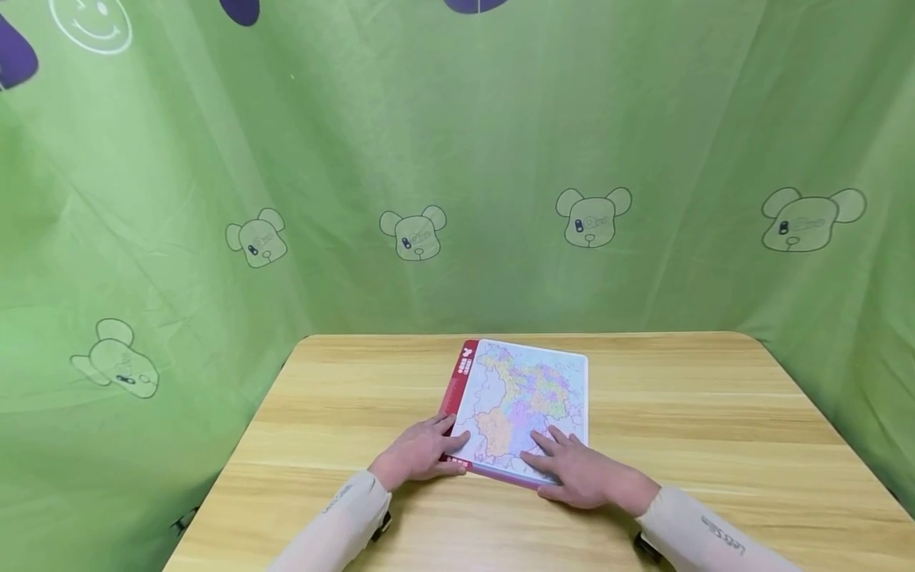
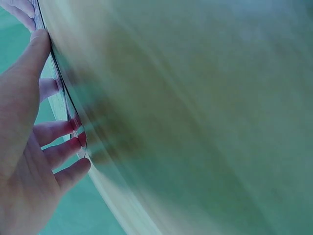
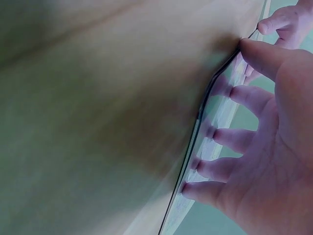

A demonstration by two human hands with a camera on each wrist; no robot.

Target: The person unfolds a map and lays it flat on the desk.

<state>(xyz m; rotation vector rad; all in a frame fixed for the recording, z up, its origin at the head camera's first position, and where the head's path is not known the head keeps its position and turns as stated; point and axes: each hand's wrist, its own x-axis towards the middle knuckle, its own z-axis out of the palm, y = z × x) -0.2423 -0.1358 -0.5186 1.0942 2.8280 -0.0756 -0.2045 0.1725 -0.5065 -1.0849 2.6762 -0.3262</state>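
A flat map board (image 1: 532, 393) with a white border and pastel regions lies on the table. Along its left side and near edge shows a red-edged flat piece (image 1: 452, 397), seemingly beneath it. My left hand (image 1: 420, 453) rests at the near left corner, fingers spread over the red strip and the board, thumb by the near edge. On the near right part of the map, my right hand (image 1: 584, 474) lies with spread fingertips touching the surface. In the right wrist view, the thumb (image 3: 261, 54) meets the board's near edge. Neither hand visibly curls round the board.
The wooden table (image 1: 715, 413) has rounded far corners and extends on both sides of the board. Directly behind its far edge hangs a green curtain (image 1: 493, 278) printed with bear heads, which also surrounds the left and right sides.
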